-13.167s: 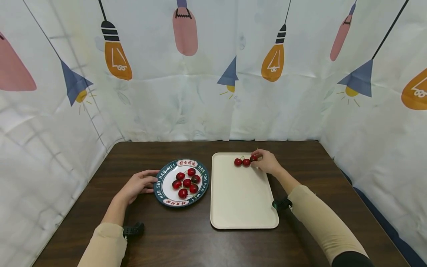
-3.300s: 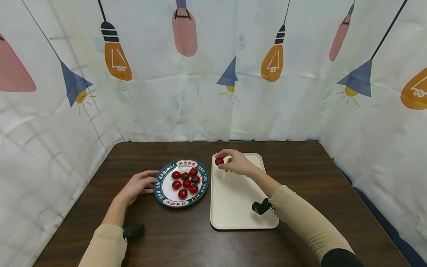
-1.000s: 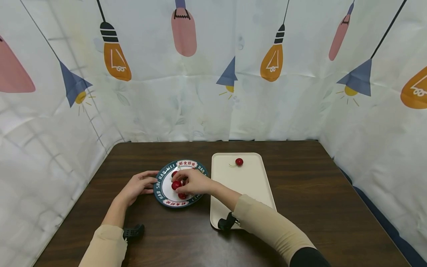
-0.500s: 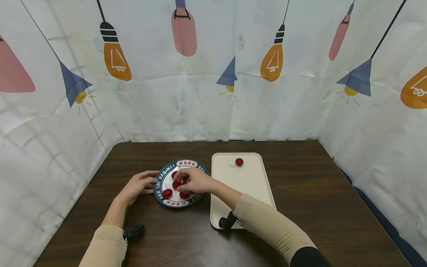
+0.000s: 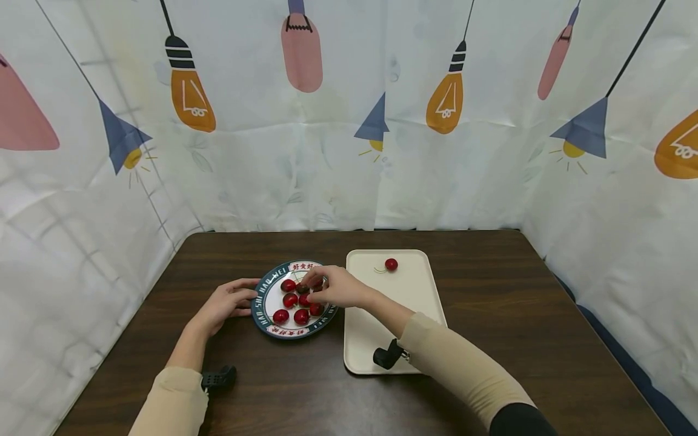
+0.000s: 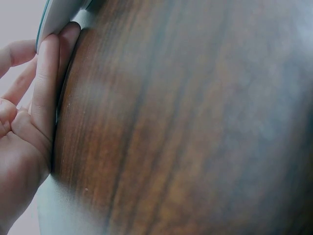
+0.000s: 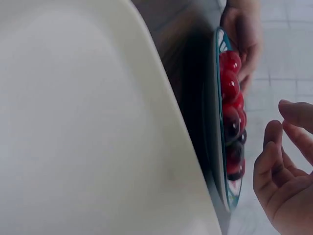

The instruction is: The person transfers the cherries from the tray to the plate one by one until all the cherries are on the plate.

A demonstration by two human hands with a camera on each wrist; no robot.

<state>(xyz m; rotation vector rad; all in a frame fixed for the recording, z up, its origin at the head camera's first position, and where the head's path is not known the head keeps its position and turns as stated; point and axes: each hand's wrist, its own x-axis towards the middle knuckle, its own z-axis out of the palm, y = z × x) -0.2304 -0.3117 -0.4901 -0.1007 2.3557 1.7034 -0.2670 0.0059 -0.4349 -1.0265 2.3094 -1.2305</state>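
Observation:
A round white plate with a patterned blue-green rim (image 5: pixel 268 324) bears several dark red cherries (image 5: pixel 302 316). My left hand (image 5: pixel 230 300) touches its left edge; in the left wrist view its fingers (image 6: pixel 46 83) lie fairly straight against the underside of the rim. Over the plate's right side is my right hand (image 5: pixel 340 287), fingers loosely bent. In the right wrist view its fingertips (image 7: pixel 274 132) hold nothing, a little apart from the cherries. One cherry (image 5: pixel 391 264) with a stem lies on the cream tray (image 5: pixel 382 327), near its far edge.
Right of the plate, the rectangular tray lies on the dark wooden table (image 5: pixel 491 290), under my right forearm. Behind the table hangs a pale curtain (image 5: pixel 327 175) printed with lamps. Each wrist wears a black strapped device (image 5: pixel 388 354).
Over the longer span, most tray cherries have gone onto the plate. Most recently a cherry came to lie at the plate's front left, and my right hand drew back rightward. The left hand stayed put.

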